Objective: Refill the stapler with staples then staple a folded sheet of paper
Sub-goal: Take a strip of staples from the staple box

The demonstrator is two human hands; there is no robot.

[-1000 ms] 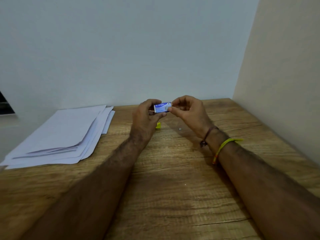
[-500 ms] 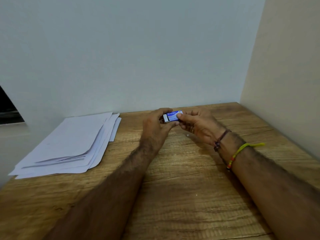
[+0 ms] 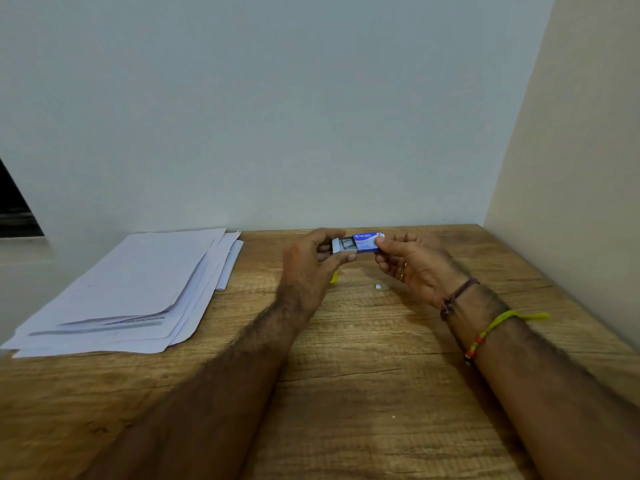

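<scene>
A small blue staple box is held above the wooden table between both hands. My right hand pinches the blue sleeve at its right end. My left hand grips the inner tray, which is slid out to the left and shows grey staples inside. A stack of white paper sheets lies on the table at the left. Behind my left hand a bit of something yellow peeks out; most of it is hidden. A tiny grey piece of staples lies on the table under my hands.
A pale wall stands close behind the table, and a beige wall closes the right side. A dark opening shows at the far left. Bracelets circle my right wrist.
The box was closed before; now its inner tray is slid out to the left by my left hand. The camera view has also shifted, so the hands sit lower in the frame.
</scene>
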